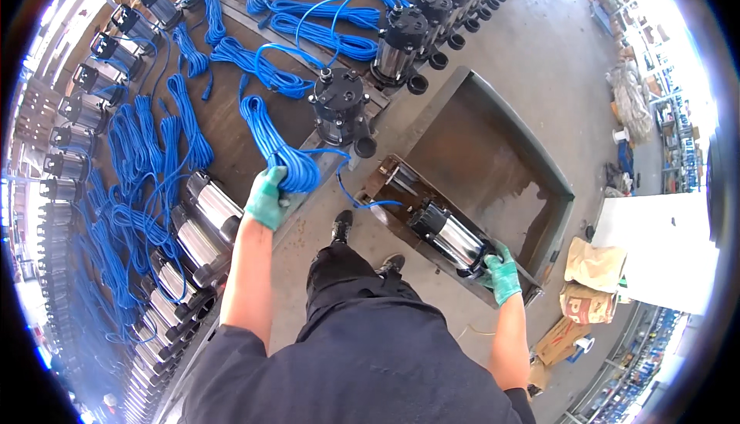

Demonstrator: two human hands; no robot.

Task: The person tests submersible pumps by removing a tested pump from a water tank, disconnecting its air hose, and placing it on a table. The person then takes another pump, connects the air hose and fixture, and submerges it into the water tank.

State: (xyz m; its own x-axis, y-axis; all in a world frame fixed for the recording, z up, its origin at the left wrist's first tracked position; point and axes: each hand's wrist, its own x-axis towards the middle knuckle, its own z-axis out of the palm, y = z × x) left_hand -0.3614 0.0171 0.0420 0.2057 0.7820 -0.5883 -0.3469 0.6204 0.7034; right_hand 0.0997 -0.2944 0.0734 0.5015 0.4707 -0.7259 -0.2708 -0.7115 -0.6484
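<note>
My left hand (266, 197), in a green glove, is closed around a bundled coil of blue cable (279, 151), held up beside the table edge. From the coil a single strand runs across to a submersible pump (458, 240) with a shiny metal body and black ends. This pump lies on its side in the narrow near section of a metal tank (556, 163). At its right end, my gloved right hand (502, 276) grips the black end; part of the fingers is hidden. An upright pump (339, 104) with a black top stands at the table corner nearest the coil.
Coils of blue cable (158, 143) cover the table (231, 108) to my left. Rows of pumps line its edges, some upright, several lying (199, 243). Brown sacks (593, 270) and cardboard (563, 339) lie right of the tank. Shallow liquid (509, 212) wets the tank floor.
</note>
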